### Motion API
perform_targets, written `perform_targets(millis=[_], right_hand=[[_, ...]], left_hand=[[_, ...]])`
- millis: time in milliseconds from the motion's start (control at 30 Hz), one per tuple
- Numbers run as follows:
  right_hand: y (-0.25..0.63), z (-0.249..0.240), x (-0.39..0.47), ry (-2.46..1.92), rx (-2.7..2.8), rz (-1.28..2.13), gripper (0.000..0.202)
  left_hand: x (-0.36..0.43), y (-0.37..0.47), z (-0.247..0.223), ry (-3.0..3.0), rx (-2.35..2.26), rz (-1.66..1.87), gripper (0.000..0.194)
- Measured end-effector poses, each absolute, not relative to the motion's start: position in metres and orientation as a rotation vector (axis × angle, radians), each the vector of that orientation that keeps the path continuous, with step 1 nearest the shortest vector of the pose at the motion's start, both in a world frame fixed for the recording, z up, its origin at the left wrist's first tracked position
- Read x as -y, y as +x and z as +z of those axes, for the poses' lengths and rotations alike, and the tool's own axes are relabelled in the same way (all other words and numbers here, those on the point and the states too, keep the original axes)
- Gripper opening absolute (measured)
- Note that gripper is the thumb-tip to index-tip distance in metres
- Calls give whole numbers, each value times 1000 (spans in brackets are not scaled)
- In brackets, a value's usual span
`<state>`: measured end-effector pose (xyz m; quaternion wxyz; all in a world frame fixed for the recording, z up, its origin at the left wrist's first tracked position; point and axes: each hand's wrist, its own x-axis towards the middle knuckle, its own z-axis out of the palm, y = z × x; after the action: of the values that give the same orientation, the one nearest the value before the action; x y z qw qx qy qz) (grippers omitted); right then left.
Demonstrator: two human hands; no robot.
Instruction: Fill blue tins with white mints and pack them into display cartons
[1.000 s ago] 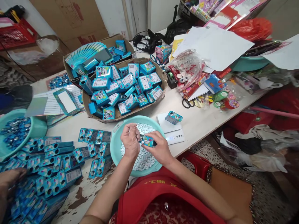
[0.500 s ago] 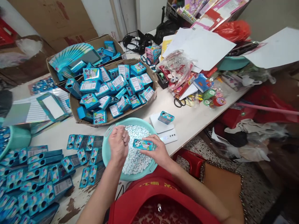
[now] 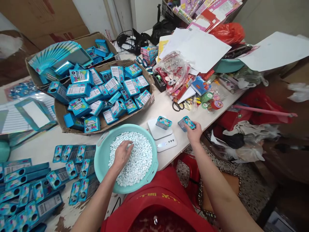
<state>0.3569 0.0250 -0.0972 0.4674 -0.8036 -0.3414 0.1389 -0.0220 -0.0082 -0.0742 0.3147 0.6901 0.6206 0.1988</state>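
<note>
My left hand (image 3: 123, 155) rests on the small white candies (image 3: 135, 161) in the turquoise basin (image 3: 98, 164), its fingers loosely bent and a little apart. No candy shows clearly in it. My right hand (image 3: 195, 131) grips a small blue candy box (image 3: 184, 123) by its near right end, close to the table's front edge. Just left of it, a second blue candy box (image 3: 164, 122) lies on the white digital scale (image 3: 166, 144). Whether the held box touches the table I cannot tell.
Behind the basin stands a cardboard carton (image 3: 102, 128) full of blue boxes. Rows of upright blue boxes (image 3: 36, 190) with round openings fill the left side. Scissors (image 3: 178, 106), bags and papers lie at the back right. A red stool (image 3: 188, 174) stands below the table edge.
My right hand has carried the blue box from above the basin to the right of the scale. My left hand has lowered from a closed fist onto the candies and loosened.
</note>
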Motion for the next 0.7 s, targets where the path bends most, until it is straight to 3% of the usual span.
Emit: perform_targets(millis=[167,267,367,467,700], right_hand=[[331,-93,-14,-1919,1044,96,70],[301,-96,-17,-1789,1202,263,81],[276,-99,-33,-1719,1201,585,55],[259,-76,-40,-1638,1282,602,32],[211,2,0,-1286,1860,477,25]], left_hand=[[8,-25,-74,1666,-1688,592,28],[8,-16,-75,1431,-1726,669,28],[3,-2,-72,1149,-1656,768,31],[-1,10,-61,750,-1545,918,38],[-11,36,-23,11,-1107,1121,45]])
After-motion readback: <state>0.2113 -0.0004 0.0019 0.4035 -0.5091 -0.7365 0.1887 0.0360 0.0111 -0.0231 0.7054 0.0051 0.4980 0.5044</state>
